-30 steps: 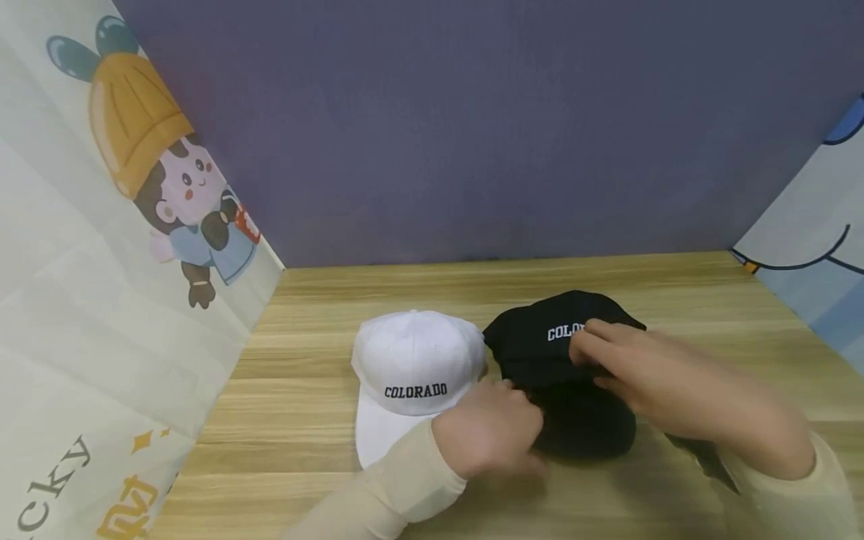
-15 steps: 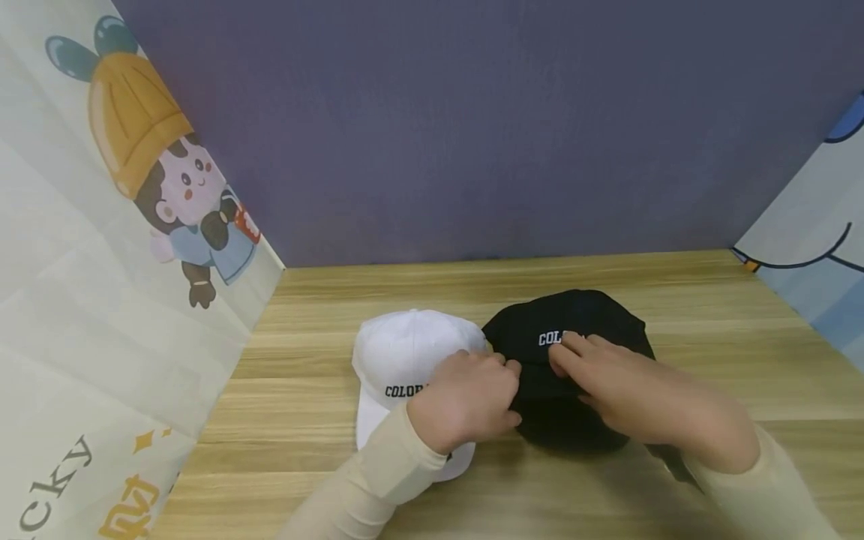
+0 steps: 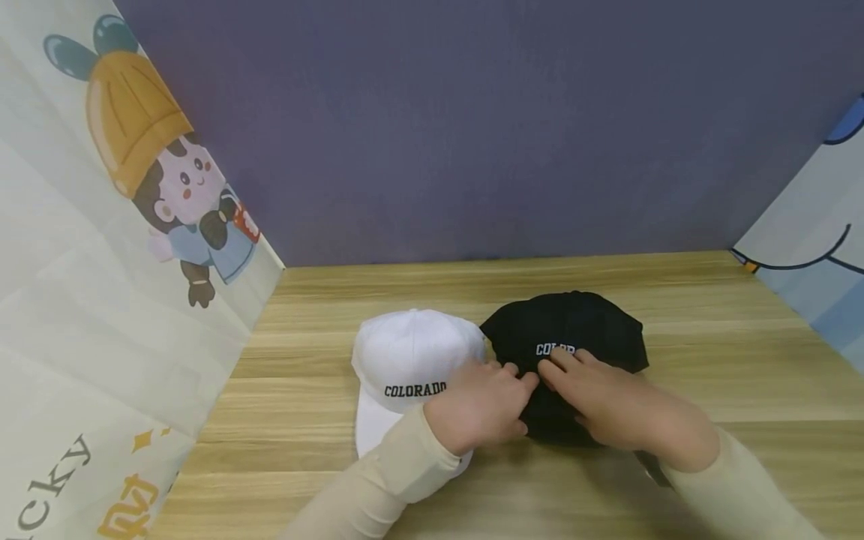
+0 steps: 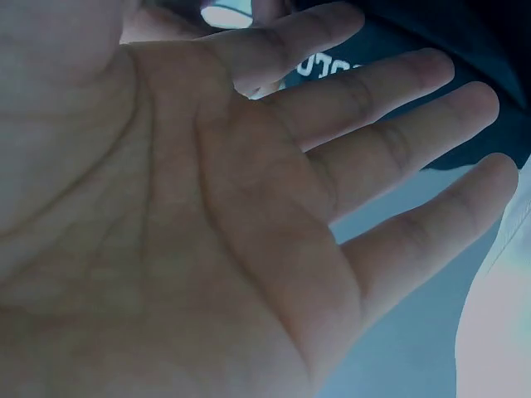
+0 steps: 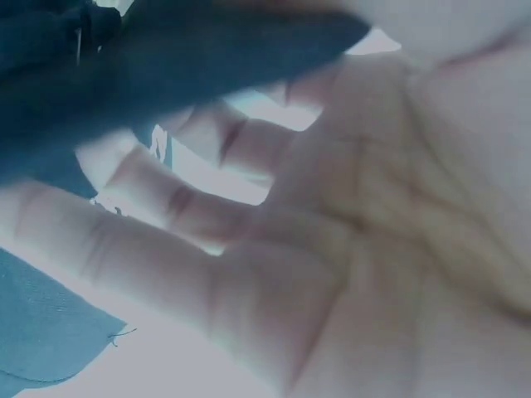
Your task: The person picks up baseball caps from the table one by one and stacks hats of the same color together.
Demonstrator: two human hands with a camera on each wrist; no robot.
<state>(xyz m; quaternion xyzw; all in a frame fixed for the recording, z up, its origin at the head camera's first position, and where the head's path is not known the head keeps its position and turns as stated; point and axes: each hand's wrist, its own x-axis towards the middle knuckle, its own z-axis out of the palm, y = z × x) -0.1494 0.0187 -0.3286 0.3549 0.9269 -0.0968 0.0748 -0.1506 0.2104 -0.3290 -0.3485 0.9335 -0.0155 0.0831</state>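
Observation:
A black baseball cap (image 3: 580, 319) with white lettering sits on the wooden table, its brim toward me. My right hand (image 3: 607, 401) grips the brim, which passes between thumb and fingers in the right wrist view. My left hand (image 3: 482, 405) reaches across the right part of a white baseball cap (image 3: 412, 345) to the left edge of the black brim. In the left wrist view its fingers (image 4: 415, 141) are nearly straight and spread, overlapping the black cap (image 4: 489, 50). "COLORADO" reads across the white cap; my right fingers cover part of the black cap's lettering.
The wooden table (image 3: 270, 420) ends at a purple-grey back panel (image 3: 472, 135). A pale wall with cartoon prints (image 3: 74, 292) stands on the left, and another printed panel (image 3: 810, 232) on the right.
My right hand has moved left and slightly down along the black brim. My left hand has come up from in front of the caps to the brim's left edge. The black cap has tipped slightly forward.

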